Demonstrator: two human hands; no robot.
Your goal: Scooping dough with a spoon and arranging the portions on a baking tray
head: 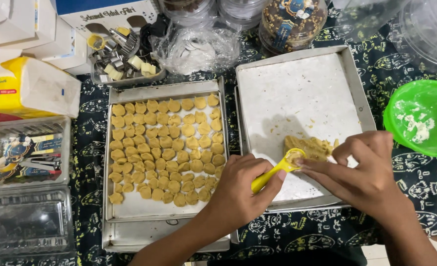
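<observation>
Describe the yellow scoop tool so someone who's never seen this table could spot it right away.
Find the right-hand metal tray, the one lined with white paper and nearly bare. At its lower edge lies a lump of tan dough, and the yellow scoop sits against it, its handle in the left hand while the right hand presses at its cup. It is the only bright yellow plastic tool between the hands.

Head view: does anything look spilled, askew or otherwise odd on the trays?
Little stands out. Small dough crumbs lie scattered on the right tray near the dough lump. The cookie rows on the left tray grow uneven toward the bottom. The left hand holds a yellow scoop.
</observation>
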